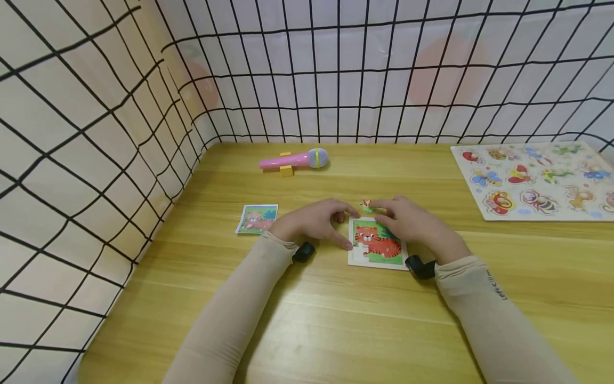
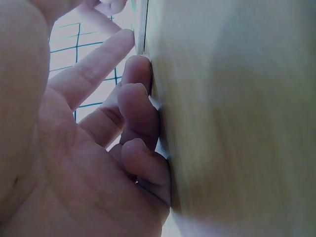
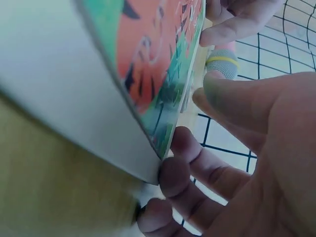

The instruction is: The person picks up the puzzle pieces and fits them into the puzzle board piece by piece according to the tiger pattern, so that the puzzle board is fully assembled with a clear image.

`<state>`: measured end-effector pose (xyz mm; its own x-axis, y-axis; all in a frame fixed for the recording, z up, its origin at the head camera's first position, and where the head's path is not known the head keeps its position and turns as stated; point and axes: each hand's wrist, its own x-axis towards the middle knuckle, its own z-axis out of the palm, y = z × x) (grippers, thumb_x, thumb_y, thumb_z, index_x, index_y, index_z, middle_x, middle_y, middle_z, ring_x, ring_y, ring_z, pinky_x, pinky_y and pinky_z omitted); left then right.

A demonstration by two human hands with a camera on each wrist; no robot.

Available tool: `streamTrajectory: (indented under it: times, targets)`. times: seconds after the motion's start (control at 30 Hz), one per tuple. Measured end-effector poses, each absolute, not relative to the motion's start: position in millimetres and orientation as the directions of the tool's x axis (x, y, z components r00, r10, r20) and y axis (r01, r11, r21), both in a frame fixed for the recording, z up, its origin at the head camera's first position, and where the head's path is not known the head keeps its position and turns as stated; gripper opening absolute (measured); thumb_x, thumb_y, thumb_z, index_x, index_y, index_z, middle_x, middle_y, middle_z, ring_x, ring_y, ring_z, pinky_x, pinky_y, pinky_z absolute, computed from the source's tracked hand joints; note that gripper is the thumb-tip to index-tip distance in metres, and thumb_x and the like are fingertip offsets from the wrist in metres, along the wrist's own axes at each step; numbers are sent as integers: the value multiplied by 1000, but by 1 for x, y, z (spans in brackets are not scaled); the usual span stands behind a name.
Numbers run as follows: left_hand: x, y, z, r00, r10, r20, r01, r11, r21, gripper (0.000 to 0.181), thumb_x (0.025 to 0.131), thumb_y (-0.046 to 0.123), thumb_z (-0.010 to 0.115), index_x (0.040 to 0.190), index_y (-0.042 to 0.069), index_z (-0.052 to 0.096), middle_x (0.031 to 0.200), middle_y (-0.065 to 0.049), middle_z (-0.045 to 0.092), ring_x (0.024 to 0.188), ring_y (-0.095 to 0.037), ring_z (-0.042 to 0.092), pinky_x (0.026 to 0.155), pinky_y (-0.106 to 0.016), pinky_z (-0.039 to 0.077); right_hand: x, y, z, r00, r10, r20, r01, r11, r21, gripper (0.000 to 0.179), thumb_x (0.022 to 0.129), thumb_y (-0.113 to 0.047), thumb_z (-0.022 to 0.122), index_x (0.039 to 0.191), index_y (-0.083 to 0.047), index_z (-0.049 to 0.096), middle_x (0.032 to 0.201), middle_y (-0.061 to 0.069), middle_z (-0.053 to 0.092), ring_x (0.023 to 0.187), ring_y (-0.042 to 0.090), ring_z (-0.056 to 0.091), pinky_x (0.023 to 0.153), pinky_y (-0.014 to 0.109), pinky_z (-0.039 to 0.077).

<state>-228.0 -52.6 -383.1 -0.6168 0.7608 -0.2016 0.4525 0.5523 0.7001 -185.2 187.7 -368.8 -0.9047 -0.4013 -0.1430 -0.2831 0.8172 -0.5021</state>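
Observation:
A tiger jigsaw board (image 1: 384,248) with a pale frame lies on the table, its lower left picture area bare and cream. My left hand (image 1: 318,221) is at its left side, thumb at the left edge and index fingertip by the top left corner. In the left wrist view, its other fingers (image 2: 138,111) are bent against the tabletop. My right hand (image 1: 412,221) reaches over the board's upper right, index fingertip at a small loose puzzle piece (image 1: 366,206) behind the board. Thumb and index finger are spread. Lower fingers (image 3: 175,175) rest at the board's edge.
A small tiger picture card (image 1: 257,219) lies left of my left hand. Further back is a pink toy microphone (image 1: 292,160) on yellow supports. A wooden insect puzzle (image 1: 532,181) lies at the far right. Black netting (image 1: 338,69) borders the table behind and on the left.

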Motion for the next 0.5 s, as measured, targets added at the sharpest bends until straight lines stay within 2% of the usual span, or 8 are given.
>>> streamTrajectory:
  times: [0.1,0.23,0.37,0.5]
  targets:
    - [-228,-52,-383,-614,764,-198,468,555,688,67,77,33,90,135,16,61,108,-4,53,100,-17,47,88,-28,40,-185,188,-368,-916,-362,-172,-228,823,-520,38,105,-19,55,140,-5,59,107,18,58,89,29,53,76,45,44]
    - [-229,-52,-384,-611,769,-189,480,550,684,67,77,34,90,135,16,61,107,-3,53,100,-16,47,87,-27,40,-185,195,-364,-942,-266,-203,-128,847,-516,32,104,-18,57,130,-4,65,99,15,59,84,28,52,69,40,43]
    - [-228,-53,-385,-613,765,-197,454,545,705,68,77,32,91,136,16,61,108,-4,52,100,-16,46,87,-28,40,-185,207,-362,-963,-161,-218,-37,874,-484,29,101,-23,62,119,-2,68,104,18,60,89,31,55,74,44,45]
    - [-227,-54,-385,-612,764,-205,438,543,717,69,77,31,91,137,16,60,109,-4,52,101,-16,45,87,-28,39,-186,220,-362,-968,-121,-221,-3,881,-474,31,98,-27,66,113,0,67,106,20,62,93,34,56,79,49,45]
